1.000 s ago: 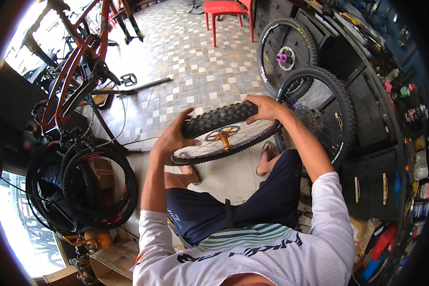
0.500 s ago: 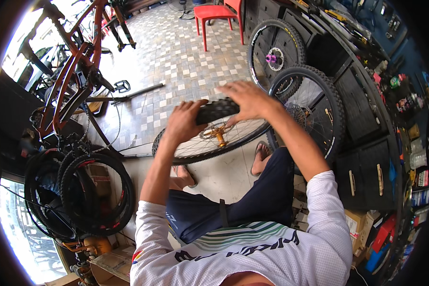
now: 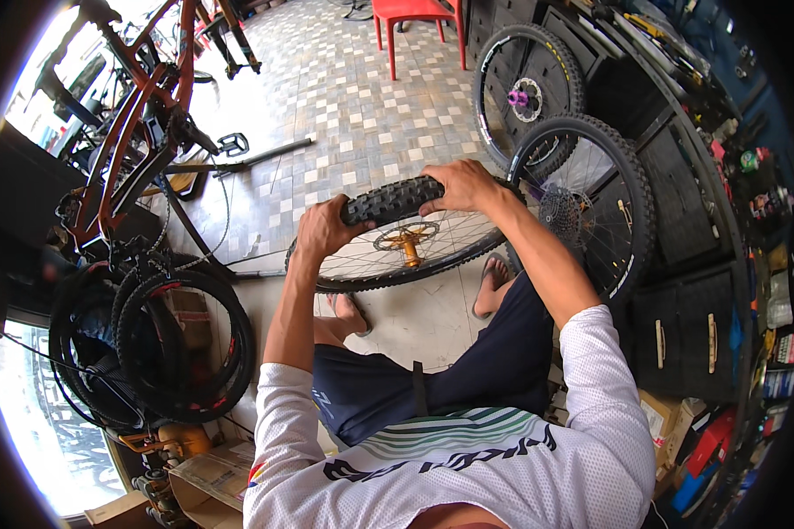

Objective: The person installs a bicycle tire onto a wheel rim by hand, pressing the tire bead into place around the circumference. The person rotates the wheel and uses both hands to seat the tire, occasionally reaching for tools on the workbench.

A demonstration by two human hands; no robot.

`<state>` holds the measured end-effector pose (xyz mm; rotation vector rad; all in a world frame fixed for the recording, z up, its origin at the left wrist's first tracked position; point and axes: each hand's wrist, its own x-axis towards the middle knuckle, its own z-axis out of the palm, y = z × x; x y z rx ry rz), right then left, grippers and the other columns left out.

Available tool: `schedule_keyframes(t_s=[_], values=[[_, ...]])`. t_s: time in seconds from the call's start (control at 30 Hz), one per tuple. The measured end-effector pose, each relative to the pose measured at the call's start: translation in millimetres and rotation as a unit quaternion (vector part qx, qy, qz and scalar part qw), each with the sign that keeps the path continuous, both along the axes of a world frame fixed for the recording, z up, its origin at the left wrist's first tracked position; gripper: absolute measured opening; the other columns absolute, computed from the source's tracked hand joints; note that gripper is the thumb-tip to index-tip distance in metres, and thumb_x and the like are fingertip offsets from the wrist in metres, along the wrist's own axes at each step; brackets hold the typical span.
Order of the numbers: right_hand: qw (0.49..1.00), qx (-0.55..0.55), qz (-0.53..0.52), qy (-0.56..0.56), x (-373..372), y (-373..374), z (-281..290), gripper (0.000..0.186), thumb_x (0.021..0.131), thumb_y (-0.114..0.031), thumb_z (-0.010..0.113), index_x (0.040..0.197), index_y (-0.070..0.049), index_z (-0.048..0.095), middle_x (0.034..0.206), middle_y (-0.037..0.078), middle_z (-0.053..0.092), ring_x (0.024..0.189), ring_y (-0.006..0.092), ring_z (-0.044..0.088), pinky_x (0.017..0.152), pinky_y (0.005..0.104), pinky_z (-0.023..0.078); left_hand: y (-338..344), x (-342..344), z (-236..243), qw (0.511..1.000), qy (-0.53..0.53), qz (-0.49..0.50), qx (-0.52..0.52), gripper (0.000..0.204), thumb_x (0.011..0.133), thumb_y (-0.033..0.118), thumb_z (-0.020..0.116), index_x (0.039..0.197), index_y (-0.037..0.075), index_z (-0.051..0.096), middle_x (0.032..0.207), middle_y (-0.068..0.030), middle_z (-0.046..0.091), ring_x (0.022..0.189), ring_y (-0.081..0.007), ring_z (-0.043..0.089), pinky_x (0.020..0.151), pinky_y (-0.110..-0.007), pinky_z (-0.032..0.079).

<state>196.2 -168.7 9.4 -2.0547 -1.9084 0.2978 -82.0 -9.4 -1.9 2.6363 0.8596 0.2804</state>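
Observation:
A bicycle wheel [image 3: 388, 201] with a black knobby tyre stands in front of me, its upper edge at hand height. At its centre sit a gold hub [image 3: 411, 254] and a thin brake disc [image 3: 388, 236]. My left hand [image 3: 325, 227] is closed around the tyre on the left, thumb on the inner side toward me. Further right along the same tyre, my right hand [image 3: 464, 188] grips it, fingers over the top and thumb on the near side. Between the hands a stretch of tread shows. The wheel's lower rim passes in front of my feet.
Two more wheels, one with a purple hub [image 3: 520, 99] and one with a cassette [image 3: 560, 212], lean against black drawers [image 3: 684, 339] at right. A brown bike frame [image 3: 132, 141] hangs at left above dark tyres [image 3: 181, 353]. Beyond is a red chair [image 3: 419, 13].
My right hand, fingers spread and lifted a little, has come down and closed on the tyre. The left hand has kept its hold, and the view has shifted slightly.

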Motion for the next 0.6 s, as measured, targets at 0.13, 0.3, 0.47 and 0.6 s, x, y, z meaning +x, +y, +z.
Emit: schedule_keyframes(t_s=[0.13,0.3,0.47,0.6], values=[[1.0,-0.019,-0.006,0.008,0,3,7,0.078,0.068,-0.074,0.083,0.121,-0.018,0.074,0.093,0.014,0.078,0.095,0.038,0.074,0.084,0.0488,0.056,5,2,2,1.0,-0.004,0.001,-0.019,0.062,0.073,0.06,0.089,0.088,0.002,0.073,0.073,-0.0181,0.072,0.076,-0.0388,0.073,0.07,-0.048,0.055],[0.998,-0.054,-0.005,0.038,-1,7,14,0.073,0.068,-0.068,0.087,0.119,-0.016,0.075,0.099,0.015,0.078,0.098,0.0374,0.073,0.085,0.0478,0.055,16,4,-3,0.996,-0.021,-0.018,-0.082,0.059,0.072,0.055,0.091,0.092,0.001,0.077,0.076,-0.0201,0.073,0.071,-0.0385,0.071,0.07,-0.047,0.055],[0.993,-0.096,0.019,0.069,6,13,15,0.069,0.068,-0.064,0.089,0.114,-0.014,0.076,0.101,0.015,0.077,0.099,0.036,0.072,0.087,0.0463,0.054,26,7,-3,0.987,0.041,-0.026,-0.153,0.06,0.069,0.054,0.092,0.095,0.001,0.079,0.074,-0.0173,0.074,0.072,-0.0355,0.072,0.072,-0.046,0.055],[0.996,-0.048,0.016,0.071,17,-3,9,0.07,0.068,-0.061,0.09,0.116,-0.013,0.074,0.104,0.014,0.076,0.101,0.0366,0.071,0.088,0.0463,0.053,8,7,8,0.983,-0.023,-0.059,-0.17,0.073,0.069,0.05,0.094,0.118,0.001,0.073,0.098,-0.0221,0.075,0.093,-0.0387,0.073,0.084,-0.046,0.056]])
